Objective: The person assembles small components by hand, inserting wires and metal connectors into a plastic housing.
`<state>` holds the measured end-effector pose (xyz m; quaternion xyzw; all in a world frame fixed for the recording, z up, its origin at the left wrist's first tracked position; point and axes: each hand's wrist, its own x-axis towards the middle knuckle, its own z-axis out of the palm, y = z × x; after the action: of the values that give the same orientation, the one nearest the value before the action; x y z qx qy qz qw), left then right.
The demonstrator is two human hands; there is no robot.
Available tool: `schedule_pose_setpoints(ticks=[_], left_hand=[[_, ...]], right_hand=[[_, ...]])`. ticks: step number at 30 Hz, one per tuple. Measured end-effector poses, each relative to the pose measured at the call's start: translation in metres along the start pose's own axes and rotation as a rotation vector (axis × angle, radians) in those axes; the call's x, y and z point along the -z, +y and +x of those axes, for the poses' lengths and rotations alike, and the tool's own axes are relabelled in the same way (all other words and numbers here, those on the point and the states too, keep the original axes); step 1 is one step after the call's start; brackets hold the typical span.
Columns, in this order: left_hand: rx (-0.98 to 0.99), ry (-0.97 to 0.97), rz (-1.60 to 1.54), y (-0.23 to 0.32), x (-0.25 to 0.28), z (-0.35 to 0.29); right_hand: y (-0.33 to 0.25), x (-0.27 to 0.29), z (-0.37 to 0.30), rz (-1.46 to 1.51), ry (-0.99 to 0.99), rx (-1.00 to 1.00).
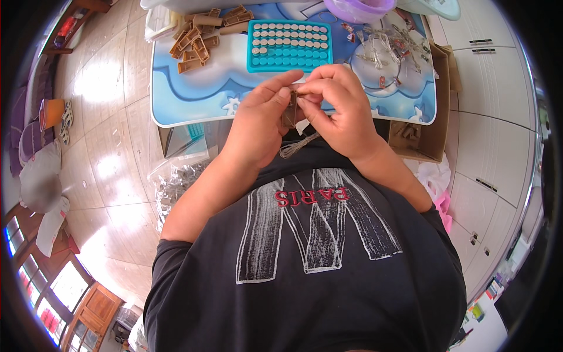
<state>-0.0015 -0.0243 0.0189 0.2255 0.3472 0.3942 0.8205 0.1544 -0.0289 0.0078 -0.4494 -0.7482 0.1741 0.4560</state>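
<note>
Over the table's near edge, my left hand (pixel 257 122) grips a small brown plastic casing (pixel 288 116), hollow and narrow, held lengthwise between thumb and fingers. My right hand (pixel 345 111) is closed in a pinch at the casing's upper end; whatever is between its fingertips is too small to make out. Below the right hand hangs a bundle of thin, pale wire (pixel 299 145), and whether it joins the casing is hidden. Just beyond both hands lies a turquoise tray (pixel 290 70) with rows of round pockets, many filled with whitish discs, the nearer rows without them.
The blue-and-white table (pixel 182 104) carries a heap of brown casings (pixel 196 46) at left and tangled wired parts (pixel 384 50) at right. A purple basin (pixel 360 10) stands behind. Below the table are a cardboard box (pixel 435 138) and a clear bag (pixel 182 183) of parts.
</note>
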Motion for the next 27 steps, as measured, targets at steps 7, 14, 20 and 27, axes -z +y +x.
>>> schedule_pose_setpoints(ticks=[7,14,20,27], left_hand=[[-0.167,0.093,-0.036,0.005,-0.007,0.004],[-0.218,0.068,-0.075,0.003,-0.003,0.005],[-0.240,0.087,-0.074,0.003,-0.003,0.003],[-0.231,0.101,-0.045,0.003,-0.004,0.002]], right_hand=[[-0.018,0.008,-0.002,-0.139,0.041,0.089],[-0.019,-0.001,-0.014,0.128,-0.153,-0.165],[-0.024,-0.005,-0.015,0.308,-0.190,-0.355],[-0.021,-0.007,-0.010,0.075,-0.156,-0.049]])
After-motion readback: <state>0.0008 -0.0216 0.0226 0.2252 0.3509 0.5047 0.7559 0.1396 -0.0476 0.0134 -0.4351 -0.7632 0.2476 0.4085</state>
